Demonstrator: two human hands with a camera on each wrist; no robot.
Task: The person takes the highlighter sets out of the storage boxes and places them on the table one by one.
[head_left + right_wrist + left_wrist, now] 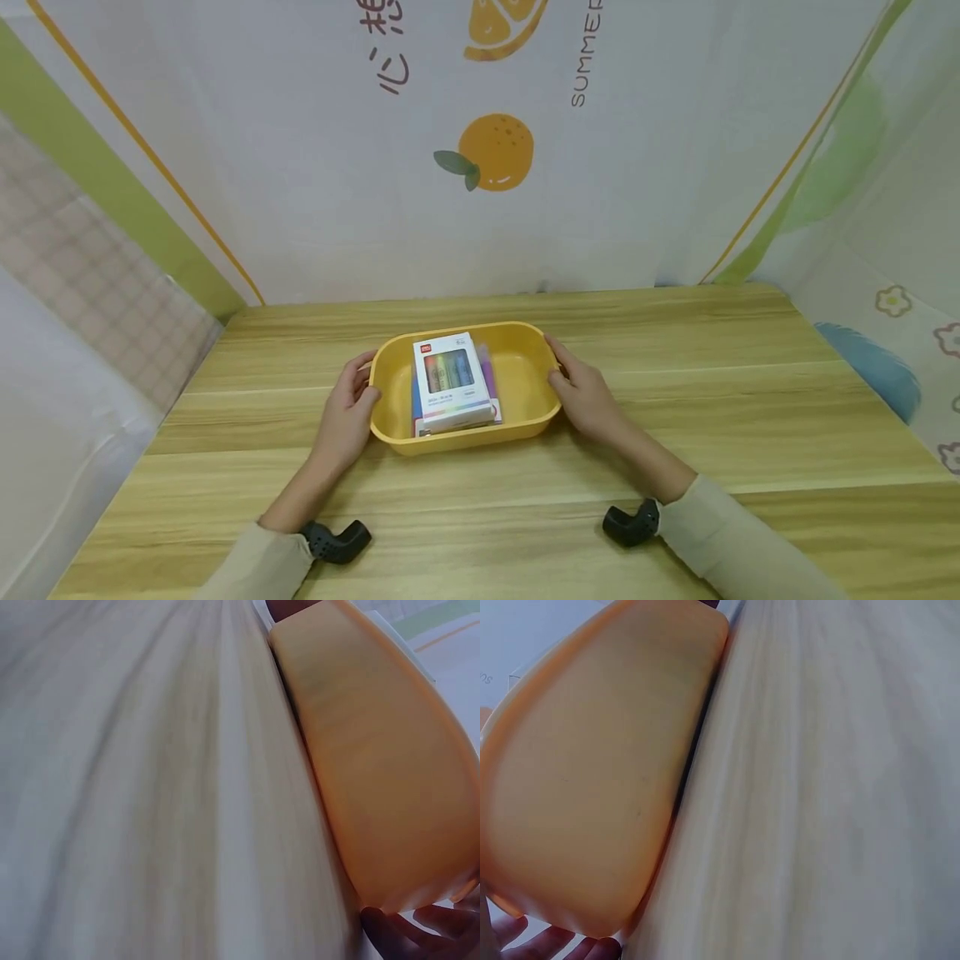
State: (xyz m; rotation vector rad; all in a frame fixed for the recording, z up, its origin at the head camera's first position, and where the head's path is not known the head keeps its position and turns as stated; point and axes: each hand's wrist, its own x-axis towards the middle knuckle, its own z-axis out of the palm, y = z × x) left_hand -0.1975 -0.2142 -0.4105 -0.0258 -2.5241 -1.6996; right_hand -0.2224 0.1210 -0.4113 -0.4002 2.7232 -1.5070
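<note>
A yellow plastic basin (528, 383) with rounded corners is held between both hands at the middle of the table. My left hand (349, 408) grips its left end, thumb on the near side of the rim and fingers round the outside. At the other end my right hand (588, 400) grips the rim in the same way. Inside lies a white box (457, 408) with a window showing coloured sticks, on top of a blue and purple package (489, 375) that is mostly covered. Both wrist views show the basin's outer wall (592, 772) close to the tabletop, with fingertips (405, 937) at its end.
The wood-grain table (480, 517) extends around the basin. Behind it hangs a white cloth (300, 167) printed with oranges and lettering. More patterned cloth (885, 275) borders the right side. Black curved devices (341, 542) sit at both wrists by the beige sleeves.
</note>
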